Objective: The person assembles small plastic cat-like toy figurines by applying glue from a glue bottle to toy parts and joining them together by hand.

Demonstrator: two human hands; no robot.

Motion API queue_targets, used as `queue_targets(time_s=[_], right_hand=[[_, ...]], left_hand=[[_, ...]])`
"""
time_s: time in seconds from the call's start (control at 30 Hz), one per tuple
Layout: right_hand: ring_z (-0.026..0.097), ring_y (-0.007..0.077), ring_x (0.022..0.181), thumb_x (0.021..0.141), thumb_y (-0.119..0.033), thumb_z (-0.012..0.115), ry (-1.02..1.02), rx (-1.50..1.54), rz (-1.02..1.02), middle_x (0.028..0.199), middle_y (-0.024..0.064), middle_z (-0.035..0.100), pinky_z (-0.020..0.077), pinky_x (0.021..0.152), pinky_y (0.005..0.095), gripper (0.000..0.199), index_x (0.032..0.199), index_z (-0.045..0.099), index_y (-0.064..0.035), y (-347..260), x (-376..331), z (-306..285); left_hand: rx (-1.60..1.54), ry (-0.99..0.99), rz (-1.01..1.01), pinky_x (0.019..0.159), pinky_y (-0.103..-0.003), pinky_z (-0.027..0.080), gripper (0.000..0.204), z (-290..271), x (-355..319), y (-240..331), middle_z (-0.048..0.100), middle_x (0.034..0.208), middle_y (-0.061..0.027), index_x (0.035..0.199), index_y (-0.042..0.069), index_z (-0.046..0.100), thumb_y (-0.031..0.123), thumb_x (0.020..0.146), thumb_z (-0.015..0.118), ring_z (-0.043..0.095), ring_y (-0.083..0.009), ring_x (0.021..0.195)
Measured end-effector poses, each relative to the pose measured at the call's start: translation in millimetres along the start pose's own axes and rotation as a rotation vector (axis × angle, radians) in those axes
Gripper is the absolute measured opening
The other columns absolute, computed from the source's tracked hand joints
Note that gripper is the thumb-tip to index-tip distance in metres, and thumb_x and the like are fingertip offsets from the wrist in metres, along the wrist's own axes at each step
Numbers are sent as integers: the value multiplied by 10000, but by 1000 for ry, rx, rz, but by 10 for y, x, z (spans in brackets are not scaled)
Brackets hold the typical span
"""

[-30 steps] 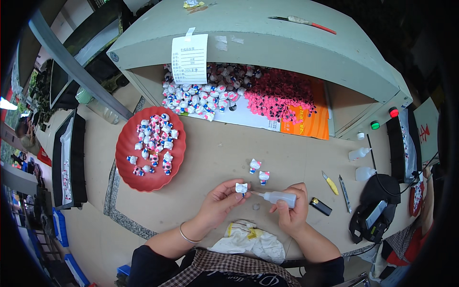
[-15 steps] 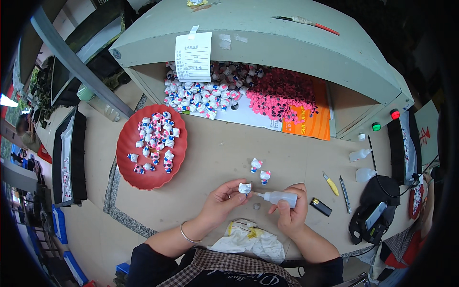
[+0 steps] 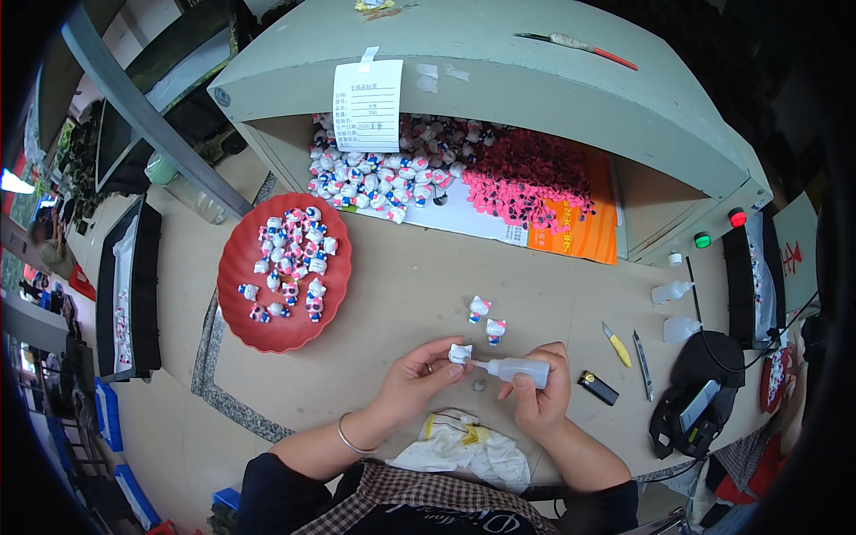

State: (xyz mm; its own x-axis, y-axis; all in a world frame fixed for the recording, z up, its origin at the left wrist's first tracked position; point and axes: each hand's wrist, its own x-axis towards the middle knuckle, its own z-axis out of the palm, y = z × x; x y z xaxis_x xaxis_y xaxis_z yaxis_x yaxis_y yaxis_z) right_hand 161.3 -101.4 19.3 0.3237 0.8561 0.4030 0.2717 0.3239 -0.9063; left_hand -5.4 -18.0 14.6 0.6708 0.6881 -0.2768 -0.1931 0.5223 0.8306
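Observation:
My left hand [image 3: 419, 379] pinches a small white cat figurine [image 3: 460, 353] above the table. My right hand [image 3: 542, 392] grips a small clear squeeze bottle [image 3: 521, 370] whose nozzle touches the figurine. Two finished figurines with pink bows [image 3: 486, 319] stand on the table just beyond my hands. A red round plate [image 3: 239, 267] to the left holds several similar figurines.
A grey hooded box [image 3: 499, 80] at the back shelters heaps of white figurines [image 3: 383, 174] and pink bows [image 3: 535, 183]. A white cloth [image 3: 464, 450] lies near my body. Two small bottles [image 3: 673, 308], a yellow cutter [image 3: 613, 343], tweezers, a lighter [image 3: 597, 387] lie right.
My hands have stayed nearly still; the bottle nozzle stays against the figurine, which has turned slightly in my left fingers.

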Motion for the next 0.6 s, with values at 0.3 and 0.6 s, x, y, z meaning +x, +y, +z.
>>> queue_targets(time_s=[0.3,0.6], right_hand=[[503,120,607,856,-164,465,-124,-257,-74,881,108,342,484,422,208,221,912,370,28,50,-27,-128],[548,146,727,820,-46,499,172,295,210,848,82,437,512,556,249,190,970,388,-8,-104,71,-49]], left_hand=[[124,38,65,810,-229,439,384,-62,9,-36,567,1015,-50,1188,29,453,18,816,548,549,-116,929],[107,39,47,812,-268,458,368,-13,15,-5,563,1049,-73,1170,48,475,4,811,541,564,-165,931]])
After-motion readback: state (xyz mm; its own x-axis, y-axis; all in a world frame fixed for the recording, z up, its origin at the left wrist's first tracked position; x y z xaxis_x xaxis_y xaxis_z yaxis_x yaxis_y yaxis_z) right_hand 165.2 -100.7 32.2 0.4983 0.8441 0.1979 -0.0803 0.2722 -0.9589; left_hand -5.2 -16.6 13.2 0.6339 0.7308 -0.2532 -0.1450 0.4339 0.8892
